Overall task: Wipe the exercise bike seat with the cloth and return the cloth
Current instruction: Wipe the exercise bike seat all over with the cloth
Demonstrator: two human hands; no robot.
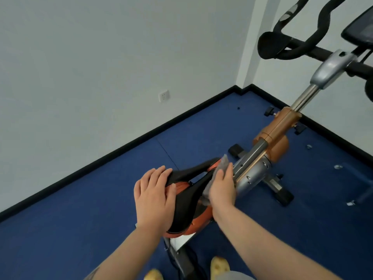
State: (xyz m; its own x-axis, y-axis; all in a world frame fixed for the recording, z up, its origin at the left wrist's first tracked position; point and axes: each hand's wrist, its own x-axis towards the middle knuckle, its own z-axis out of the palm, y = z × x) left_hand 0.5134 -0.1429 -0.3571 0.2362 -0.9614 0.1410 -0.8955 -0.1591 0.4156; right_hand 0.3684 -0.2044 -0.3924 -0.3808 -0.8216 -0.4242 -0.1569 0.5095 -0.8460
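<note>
The exercise bike seat (pixel 189 196) is black with orange sides and a slot down its middle; it sits low in the centre of the view. My left hand (pixel 154 194) lies on the seat's left side with fingers spread over its edge. My right hand (pixel 222 187) presses a grey cloth (pixel 223 165) against the seat's right side and nose. Most of the cloth is hidden under that hand.
The bike's orange and silver frame (pixel 276 138) and black handlebars (pixel 290 47) rise to the upper right. A blue floor (pixel 101 209) meets white walls with black skirting. My yellow shoes (pixel 220 266) show at the bottom edge. A wall socket (pixel 163 96) is on the left wall.
</note>
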